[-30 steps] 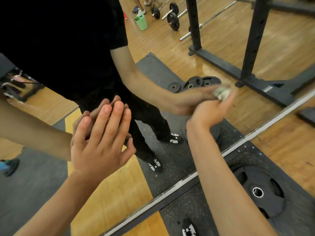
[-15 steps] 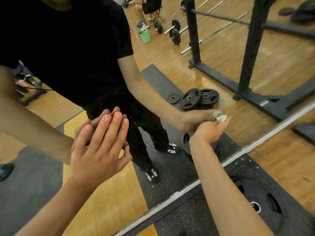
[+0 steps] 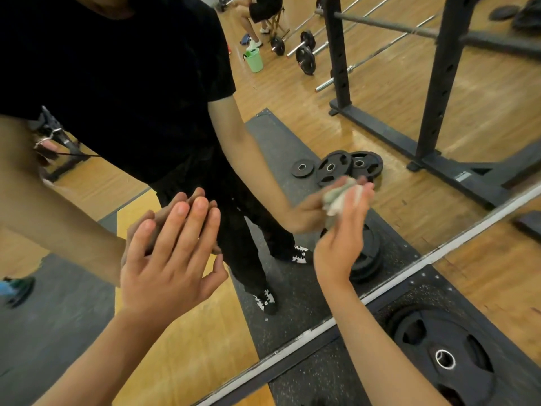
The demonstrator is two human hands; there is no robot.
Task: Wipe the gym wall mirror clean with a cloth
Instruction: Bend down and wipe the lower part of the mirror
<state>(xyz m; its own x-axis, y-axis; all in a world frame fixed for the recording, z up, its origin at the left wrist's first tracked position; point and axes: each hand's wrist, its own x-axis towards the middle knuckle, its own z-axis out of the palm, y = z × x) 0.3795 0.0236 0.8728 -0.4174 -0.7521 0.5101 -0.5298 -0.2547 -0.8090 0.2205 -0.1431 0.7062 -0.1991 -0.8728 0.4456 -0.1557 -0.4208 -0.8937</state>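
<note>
A gym wall mirror [image 3: 380, 133] rises from a wood floor [image 3: 497, 288] and a black rubber mat [image 3: 322, 379], its pale lower edge running diagonally. The left grip [image 3: 169, 259] lies flat on the glass, fingers straight and close together. The right grip [image 3: 342, 238], apart from it, curls round a bunched pale cloth [image 3: 342, 197] and holds it against the glass. 1 black weight plate [image 3: 445, 358] lies on the mat beside the right forearm.

Warm, fairly even indoor light. A pale glare patch lies on the glossy wooden floor [image 3: 348, 124] at 1 o'clock. The black short-sleeved T-shirt [image 3: 131, 83] at 11 o'clock sinks into detailless dark. The crumpled white cloth [image 3: 341, 197], just off centre toward 3 o'clock, is motion-smeared. Black steel rack posts [image 3: 439, 83] at 2 o'clock lean with wide-angle distortion.
</note>
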